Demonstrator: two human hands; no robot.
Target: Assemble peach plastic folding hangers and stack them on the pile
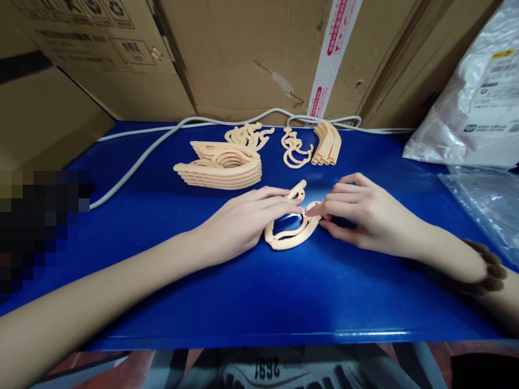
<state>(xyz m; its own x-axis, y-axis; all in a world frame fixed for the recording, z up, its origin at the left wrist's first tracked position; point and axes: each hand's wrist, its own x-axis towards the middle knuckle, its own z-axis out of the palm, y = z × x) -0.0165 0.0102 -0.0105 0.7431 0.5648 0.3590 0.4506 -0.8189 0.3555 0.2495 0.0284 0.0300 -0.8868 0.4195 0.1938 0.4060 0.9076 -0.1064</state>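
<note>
A peach plastic hanger piece (290, 237) lies flat on the blue table (259, 292) between my hands. My left hand (247, 219) rests on its left side, fingers stretched over it toward the small hook part (298, 190). My right hand (365, 213) pinches the piece's right end with its fingertips, fingers together. Behind them lies a stack of folded peach hangers (221, 167), with a cluster of loose hooks (249, 135) at its back.
More hooks (295, 151) and a small stack of curved arm pieces (328, 143) lie at the back. A white cable (138, 162) runs along the table's rear. Cardboard boxes (243, 54) stand behind; plastic bags (474, 108) sit at the right.
</note>
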